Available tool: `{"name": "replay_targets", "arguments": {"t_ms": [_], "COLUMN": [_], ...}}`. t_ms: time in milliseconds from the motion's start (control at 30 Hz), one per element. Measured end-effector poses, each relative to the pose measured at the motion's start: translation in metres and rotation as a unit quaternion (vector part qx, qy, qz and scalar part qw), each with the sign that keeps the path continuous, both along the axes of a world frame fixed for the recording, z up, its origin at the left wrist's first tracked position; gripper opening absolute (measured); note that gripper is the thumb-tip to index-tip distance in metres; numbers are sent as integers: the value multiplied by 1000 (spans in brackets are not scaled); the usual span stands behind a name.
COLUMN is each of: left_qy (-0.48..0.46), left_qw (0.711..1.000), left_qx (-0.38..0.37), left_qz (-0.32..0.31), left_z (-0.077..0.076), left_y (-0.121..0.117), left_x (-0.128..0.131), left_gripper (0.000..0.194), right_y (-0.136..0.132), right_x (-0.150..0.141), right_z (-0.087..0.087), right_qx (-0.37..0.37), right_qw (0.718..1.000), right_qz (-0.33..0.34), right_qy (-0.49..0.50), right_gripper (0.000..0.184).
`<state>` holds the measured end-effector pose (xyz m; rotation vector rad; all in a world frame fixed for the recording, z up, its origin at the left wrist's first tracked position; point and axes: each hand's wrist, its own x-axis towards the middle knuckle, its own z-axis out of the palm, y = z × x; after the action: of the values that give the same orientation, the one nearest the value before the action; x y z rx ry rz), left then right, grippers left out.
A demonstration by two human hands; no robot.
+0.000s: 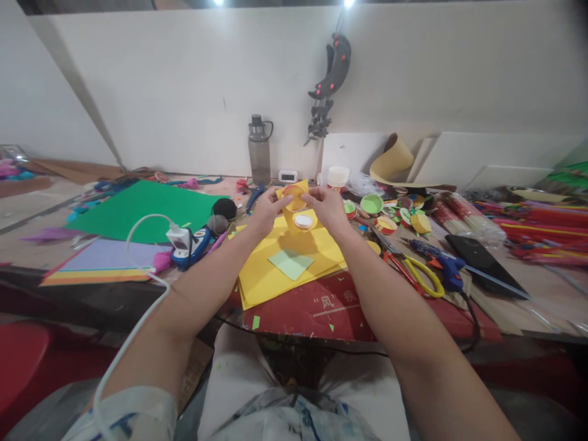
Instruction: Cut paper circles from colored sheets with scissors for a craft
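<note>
My left hand and my right hand are raised together over the table, both pinching a small piece of yellow paper between them. Under the hands lie yellow paper sheets with a pale green square on top. A round white tape roll sits on the yellow sheets just below my right hand.
A green sheet and a purple sheet stack lie left. A blue glue gun with white cable is near my left forearm. Yellow-handled scissors, another blue glue gun, small round cups, a water bottle stand behind and right.
</note>
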<state>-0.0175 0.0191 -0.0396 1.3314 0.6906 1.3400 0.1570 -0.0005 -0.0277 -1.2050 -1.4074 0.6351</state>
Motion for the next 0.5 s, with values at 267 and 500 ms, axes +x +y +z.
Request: {"name": "replay_targets", "arguments": {"t_ms": [267,500], "left_qy": [0,-6], "left_qw": [1000,996], "left_qx": [-13,-94], "left_qz": [23,-14], "left_z": [0,6], "left_y": [3,-1], "left_x": [0,0], "left_gripper": [46,32], "right_y": [-7,-8], "right_x": [-3,-2], "right_z": [5,6], "right_qx": [-12,-35], "right_qw": [1000,999], "right_qz": [-10,-1], "right_qy": [-1,5], "right_gripper": [22,24]}}
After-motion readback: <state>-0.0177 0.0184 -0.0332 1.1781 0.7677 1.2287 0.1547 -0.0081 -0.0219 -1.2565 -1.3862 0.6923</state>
